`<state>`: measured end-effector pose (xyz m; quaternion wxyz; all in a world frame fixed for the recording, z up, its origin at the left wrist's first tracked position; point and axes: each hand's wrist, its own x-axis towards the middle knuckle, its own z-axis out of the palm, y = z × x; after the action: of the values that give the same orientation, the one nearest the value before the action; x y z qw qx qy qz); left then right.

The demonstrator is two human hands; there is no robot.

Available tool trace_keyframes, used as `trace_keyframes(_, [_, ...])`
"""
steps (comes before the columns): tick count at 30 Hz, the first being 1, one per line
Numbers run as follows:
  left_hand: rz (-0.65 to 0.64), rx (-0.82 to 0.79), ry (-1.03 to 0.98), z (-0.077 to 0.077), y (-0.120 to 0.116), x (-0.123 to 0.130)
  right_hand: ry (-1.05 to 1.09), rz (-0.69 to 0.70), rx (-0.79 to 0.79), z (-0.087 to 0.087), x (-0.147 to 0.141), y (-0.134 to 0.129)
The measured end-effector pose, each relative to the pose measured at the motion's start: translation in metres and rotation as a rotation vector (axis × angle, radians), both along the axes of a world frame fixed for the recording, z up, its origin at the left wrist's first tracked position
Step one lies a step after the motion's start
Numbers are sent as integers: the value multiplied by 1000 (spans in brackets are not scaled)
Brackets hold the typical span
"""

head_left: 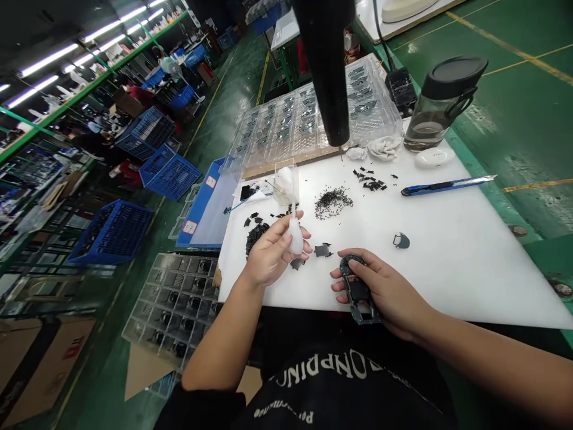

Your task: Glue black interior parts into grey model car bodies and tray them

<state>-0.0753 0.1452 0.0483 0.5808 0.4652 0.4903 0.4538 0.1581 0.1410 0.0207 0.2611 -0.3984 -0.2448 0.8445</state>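
My left hand (274,248) is closed around a small white squeeze bottle (295,236) with a thin spout pointing up. In my right hand (373,280) is a dark plastic frame-like housing (358,289), round at its top end, gripped between thumb and fingers near the table's front edge. Between the hands lies a flat dark plastic piece (321,250); another grey piece (297,263) shows just under my left hand. A small curved dark cover (401,240) rests to the right. Beyond the hands is a pile of tiny dark screws or pins (333,202).
A black cylindrical tool (329,77) hangs over the white work surface (470,257). Clear compartment trays (308,113) with parts stand behind. A blue cutter knife (447,186), a water bottle (441,107) and a white oval case (434,157) are at right. Black parts (256,236) are heaped left.
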Motion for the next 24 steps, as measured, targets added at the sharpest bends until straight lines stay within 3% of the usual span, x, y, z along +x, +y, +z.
trace_keyframes(8, [85,-30,-99,-9,-8,-6,-39,29,1,-3,-2,2])
trace_keyframes(14, [162,-21,-250,-4,-11,-2,-34,16,19,1,-3,1])
trace_keyframes(20, [356,149,-183,2,-11,10,-48,38,23,1,-2,0])
trace_keyframes(24, [400,297,12,5,-12,21,-67,66,67,-4,-2,-1])
